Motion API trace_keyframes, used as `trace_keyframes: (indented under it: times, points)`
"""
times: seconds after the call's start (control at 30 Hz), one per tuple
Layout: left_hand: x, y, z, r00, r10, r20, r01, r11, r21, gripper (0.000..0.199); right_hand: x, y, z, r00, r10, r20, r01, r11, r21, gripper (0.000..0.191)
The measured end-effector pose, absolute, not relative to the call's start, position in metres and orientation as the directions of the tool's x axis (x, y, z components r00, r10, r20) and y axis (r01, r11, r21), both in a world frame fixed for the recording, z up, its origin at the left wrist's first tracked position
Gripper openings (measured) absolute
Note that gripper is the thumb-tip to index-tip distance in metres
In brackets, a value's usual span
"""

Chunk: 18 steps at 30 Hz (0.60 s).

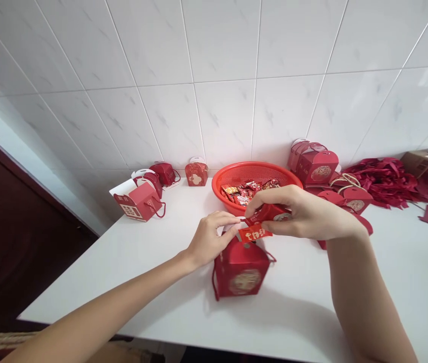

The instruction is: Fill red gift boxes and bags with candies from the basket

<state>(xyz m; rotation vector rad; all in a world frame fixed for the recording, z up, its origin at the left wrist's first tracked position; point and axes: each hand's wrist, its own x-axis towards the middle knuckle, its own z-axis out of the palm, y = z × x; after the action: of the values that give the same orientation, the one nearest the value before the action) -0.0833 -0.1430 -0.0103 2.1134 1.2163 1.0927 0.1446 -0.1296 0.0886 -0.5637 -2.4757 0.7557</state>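
Observation:
A red gift box (243, 272) with a gold round emblem and cord handles stands upright on the white table, its top open. My left hand (214, 234) pinches the box's raised top flap on the left side. Over the opening, my right hand (293, 214) grips red wrapped candies (255, 233) between thumb and fingers; the lowest wrapper bears gold characters. Just behind my hands is a red plastic basket (219, 177) holding several wrapped candies (250, 189). The inside of the gift box is mostly hidden by the candies and my fingers.
Several red gift boxes (138, 201) stand at the back left, and a small one (196, 172) is by the tiled wall. More boxes (318, 165) are stacked right of the basket. Beyond them lie dark red ribbons (384, 179) and a cardboard box (418, 164).

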Motion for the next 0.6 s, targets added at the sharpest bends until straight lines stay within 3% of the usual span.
trace_keyframes:
  times: [0.17,0.4,0.6]
  points:
    - [-0.087,-0.141,-0.006,0.292,0.909,0.297,0.503,-0.41,0.761,0.017,0.125,-0.125,0.077,-0.88,0.419,0.224,0.192,0.744,-0.64,0.037]
    - [-0.094,-0.14,-0.01,0.345,0.933,0.107,0.649,-0.319,0.691,0.008,0.098,-0.117,0.054,-0.959,0.219,0.181,0.017,0.68,-0.733,0.035]
    - [-0.094,-0.141,-0.015,0.414,0.908,0.064,0.646,-0.342,0.682,0.005,0.097,-0.115,0.052,-0.96,0.251,0.127,0.077,0.668,-0.74,0.035]
